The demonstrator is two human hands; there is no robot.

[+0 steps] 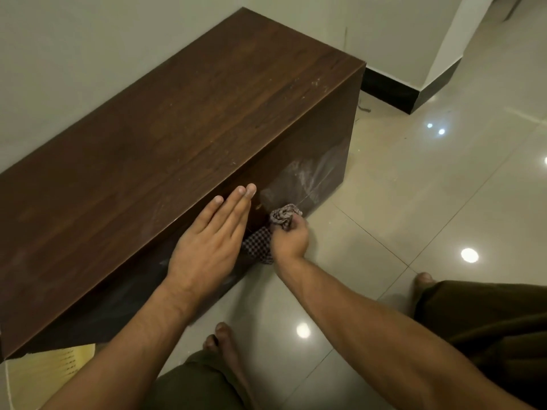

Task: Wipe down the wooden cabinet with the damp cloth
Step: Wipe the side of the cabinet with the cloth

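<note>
Two hands | left hand [207,247] flat, fingers straight, on wooden cabinet [177,128] top | right hand [288,239] fisted around checked cloth [260,245] against dusty front | yellow ruled sheet [50,377] on tiled floor [414,202] at cabinet's near end

Place: a room in a home
Floor: glossy beige tiles [414,187] reflecting ceiling lights
Walls: plain pale paint, dark skirting [390,90]
Furniture: low wooden cabinet [177,128] against wall

Bare forearms, no sleeves; dark olive trousers [488,327]; bare feet [225,338].

L hand [207,244] flat, R hand [288,239] fisted
</note>
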